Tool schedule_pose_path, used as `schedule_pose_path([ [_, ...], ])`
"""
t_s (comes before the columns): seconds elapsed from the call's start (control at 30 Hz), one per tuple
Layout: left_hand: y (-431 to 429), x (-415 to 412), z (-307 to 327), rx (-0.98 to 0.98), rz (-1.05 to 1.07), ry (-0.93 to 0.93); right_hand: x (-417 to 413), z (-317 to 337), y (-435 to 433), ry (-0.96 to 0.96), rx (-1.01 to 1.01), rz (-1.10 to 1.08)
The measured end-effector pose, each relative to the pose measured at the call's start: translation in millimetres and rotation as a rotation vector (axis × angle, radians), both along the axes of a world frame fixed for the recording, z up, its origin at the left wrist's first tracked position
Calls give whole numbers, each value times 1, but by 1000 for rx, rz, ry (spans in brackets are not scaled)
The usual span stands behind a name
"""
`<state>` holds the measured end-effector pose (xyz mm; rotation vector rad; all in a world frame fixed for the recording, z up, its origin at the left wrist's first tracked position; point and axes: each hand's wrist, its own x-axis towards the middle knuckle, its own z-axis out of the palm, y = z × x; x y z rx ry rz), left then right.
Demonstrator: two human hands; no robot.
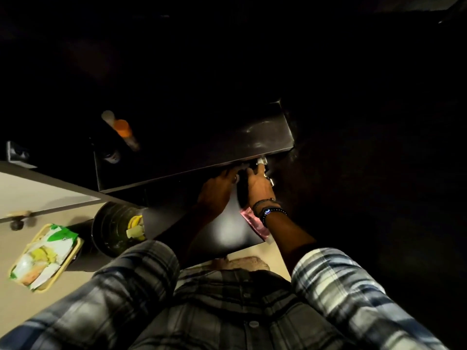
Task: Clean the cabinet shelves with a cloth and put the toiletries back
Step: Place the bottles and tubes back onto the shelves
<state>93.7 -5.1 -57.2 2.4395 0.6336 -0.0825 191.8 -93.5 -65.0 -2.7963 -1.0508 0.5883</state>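
Observation:
The cabinet is dark, and both my hands reach in over the lower shelf (227, 231), just under the edge of the upper shelf (197, 170). My right hand (260, 186) is closed around a dark container (241, 192) standing on the lower shelf. My left hand (217, 192) is close against the container's other side, its fingertips hidden in shadow. A pink packet (249, 219) lies on the lower shelf beneath my right wrist. Small shiny items (262, 162) glint beyond my right fingers. On the upper shelf, far left, stand an orange-capped bottle (123, 128) and a white-capped one (108, 116). No cloth is visible.
A round dark bin (111, 231) holding yellow scraps stands on the floor left of the cabinet. A yellow basket (64, 266) of green-and-white packets lies further left. A white door panel (38, 193) with a knob juts in at the left.

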Motion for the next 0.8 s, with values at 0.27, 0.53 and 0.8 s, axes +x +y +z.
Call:
schedule_pose_path([
  [0.27,-3,-45,37,23,17,-79,-8,0,-9,39,-7,57],
  [0.53,-13,-94,101,70,177,-299,-43,60,-24,93,636,-47],
  [0.8,-5,-134,205,152,309,-584,-81,193,-26,233,1120,-53],
])
